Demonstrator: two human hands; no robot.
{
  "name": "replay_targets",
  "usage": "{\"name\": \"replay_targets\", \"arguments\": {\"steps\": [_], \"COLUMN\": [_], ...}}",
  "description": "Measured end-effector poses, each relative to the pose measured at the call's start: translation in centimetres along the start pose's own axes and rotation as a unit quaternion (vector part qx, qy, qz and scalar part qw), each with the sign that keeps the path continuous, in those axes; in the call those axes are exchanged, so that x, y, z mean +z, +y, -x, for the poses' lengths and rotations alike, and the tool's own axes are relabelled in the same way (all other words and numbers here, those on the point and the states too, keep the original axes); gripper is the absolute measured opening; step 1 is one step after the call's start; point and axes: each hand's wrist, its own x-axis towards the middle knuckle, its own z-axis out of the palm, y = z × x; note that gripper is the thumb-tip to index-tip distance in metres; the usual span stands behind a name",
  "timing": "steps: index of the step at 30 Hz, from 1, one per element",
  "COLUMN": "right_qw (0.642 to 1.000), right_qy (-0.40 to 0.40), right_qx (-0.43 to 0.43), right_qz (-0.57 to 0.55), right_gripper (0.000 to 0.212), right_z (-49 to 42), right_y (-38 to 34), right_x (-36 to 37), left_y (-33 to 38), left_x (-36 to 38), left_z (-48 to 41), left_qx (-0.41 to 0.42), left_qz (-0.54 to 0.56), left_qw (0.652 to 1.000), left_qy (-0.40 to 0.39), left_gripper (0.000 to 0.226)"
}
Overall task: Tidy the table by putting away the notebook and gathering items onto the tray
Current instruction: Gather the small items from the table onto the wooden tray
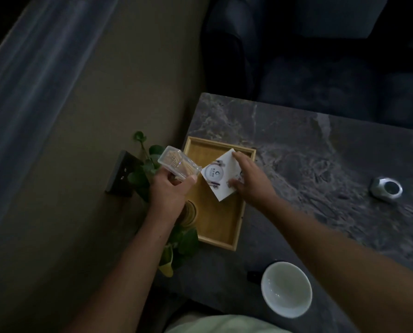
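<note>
Two grips: both reach over the far left corner of the counter (296, 145), the left grip (169, 191) just left of the right grip (251, 179).
Left grip: fingers and thumb curled round a clear toothpick box (176, 164), pinching its lower end.
Toothpick box: held in the air, slanting up and away from the left grip, over the left rim of the tray (224, 227).
Right grip: fingers spread and fairly straight, laid on a white box (218, 179); one fingertip on its far corner, the thumb on its top face.
White box: under the right grip, inside the far half of the tray, turned at an angle to the rim; it lies just right of the left grip.
Tray: wooden, below both grips, at the counter's left edge.
Round wooden piece (191, 213): in the tray, partly hidden under the left wrist.
Plant (183, 239): leaves show beneath and left of the left grip.
White bowl (286, 288): on the counter well nearer the person than the right grip, under the right forearm.
Metal piece (386, 188): on the counter well to the right of the right grip.
</note>
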Motion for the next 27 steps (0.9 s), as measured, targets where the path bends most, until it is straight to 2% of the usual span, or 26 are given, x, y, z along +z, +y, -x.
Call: {"name": "replay_targets", "arguments": {"steps": [8,12,13,17,23,27], "right_qw": [0.989,0.991,0.992,0.963,0.951,0.942], "right_qy": [-0.113,-0.061,-0.045,-0.072,-0.094,-0.114], "right_qx": [-0.042,-0.051,-0.045,-0.053,-0.111,-0.11], "right_qz": [0.091,0.103,0.111,0.254,0.274,0.296], "right_gripper": [0.073,0.059,0.063,0.111,0.118,0.126], "right_z": [-4.3,-4.6,-4.3,-2.6,-3.0,-2.6], "right_y": [-1.8,-2.4,-2.4,-1.9,-1.7,-1.3], "right_x": [-2.6,-2.3,-1.9,1.0,1.0,-0.1], "left_y": [-0.7,-0.9,-1.0,-1.0,-0.9,-1.0], "left_x": [-0.6,-1.1,-1.2,-1.2,-1.7,-1.7], "left_z": [0.9,1.0,1.1,1.3,1.8,2.1], "left_qx": [-0.013,0.007,0.012,0.019,0.035,0.048], "left_qz": [0.001,0.004,0.004,0.006,0.004,-0.01], "left_qw": [0.999,1.0,1.0,0.999,0.999,0.998], "left_qy": [-0.031,-0.028,-0.028,-0.03,-0.035,-0.043], "left_gripper": [0.042,0.036,0.035,0.036,0.037,0.04]}}
